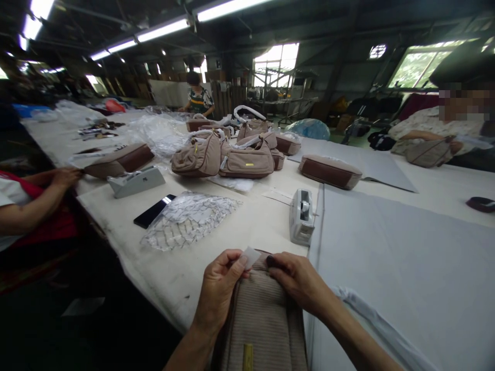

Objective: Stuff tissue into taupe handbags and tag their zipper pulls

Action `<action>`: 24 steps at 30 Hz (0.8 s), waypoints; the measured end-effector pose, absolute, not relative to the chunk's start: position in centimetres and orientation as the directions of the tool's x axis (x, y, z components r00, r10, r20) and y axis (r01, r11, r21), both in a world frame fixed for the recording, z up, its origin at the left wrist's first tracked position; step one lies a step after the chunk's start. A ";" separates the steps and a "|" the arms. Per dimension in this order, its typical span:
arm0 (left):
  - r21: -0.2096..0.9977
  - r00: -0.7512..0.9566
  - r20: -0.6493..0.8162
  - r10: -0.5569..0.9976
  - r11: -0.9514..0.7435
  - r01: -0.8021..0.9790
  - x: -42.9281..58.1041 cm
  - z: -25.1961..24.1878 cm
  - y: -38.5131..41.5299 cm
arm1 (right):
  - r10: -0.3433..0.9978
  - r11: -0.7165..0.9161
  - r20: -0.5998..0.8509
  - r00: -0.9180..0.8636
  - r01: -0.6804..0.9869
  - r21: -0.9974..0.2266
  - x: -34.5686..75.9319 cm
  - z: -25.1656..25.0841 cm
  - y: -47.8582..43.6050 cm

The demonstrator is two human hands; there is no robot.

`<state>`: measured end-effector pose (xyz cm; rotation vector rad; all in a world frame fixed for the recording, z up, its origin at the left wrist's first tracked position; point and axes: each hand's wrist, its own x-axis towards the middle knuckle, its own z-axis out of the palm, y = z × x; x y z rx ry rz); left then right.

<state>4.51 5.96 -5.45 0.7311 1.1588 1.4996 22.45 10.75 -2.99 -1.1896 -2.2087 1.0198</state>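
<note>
A brown corduroy handbag (266, 314) with a gold-coloured plate (248, 356) is at the table's near edge, right in front of me. My left hand (218, 286) is closed at the bag's far end, pinching a small white slip (250, 256) between thumb and fingers. Across from it, my right hand (301, 281) is closed on a small dark brown tab (271, 262) at the bag's top edge. Whether the tab is part of the bag, I cannot tell. The fingertips are partly hidden.
A tape dispenser (302, 216) stands beyond my hands. To its left lie a plastic bag of white slips (189, 219), a phone (152, 211) and a grey box (139, 183). Several similar handbags (247, 159) fill the middle. Other people sit left, right and far back.
</note>
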 end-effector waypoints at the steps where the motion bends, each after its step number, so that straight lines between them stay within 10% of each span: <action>1: 0.940 -0.249 -0.109 0.962 0.018 -0.340 4.3 -5.3 6.1 | 0.831 0.384 0.047 -0.554 0.511 -0.769 22.4 -2.8 10.9; 8: 0.971 -0.176 -0.094 0.980 0.051 -0.234 3.2 -4.9 6.0 | 0.481 -0.052 -0.258 -0.838 0.267 -0.962 22.9 -2.0 15.6; 12: 0.976 -0.170 -0.092 0.981 0.056 -0.210 3.1 -5.0 5.8 | 0.528 -0.186 -0.360 -0.769 0.309 -0.933 22.0 -2.7 16.4; 24: 0.980 -0.118 0.125 0.985 -0.104 0.171 1.1 -4.9 5.9 | 0.796 0.471 0.133 -0.590 0.467 -0.748 22.5 -3.1 10.9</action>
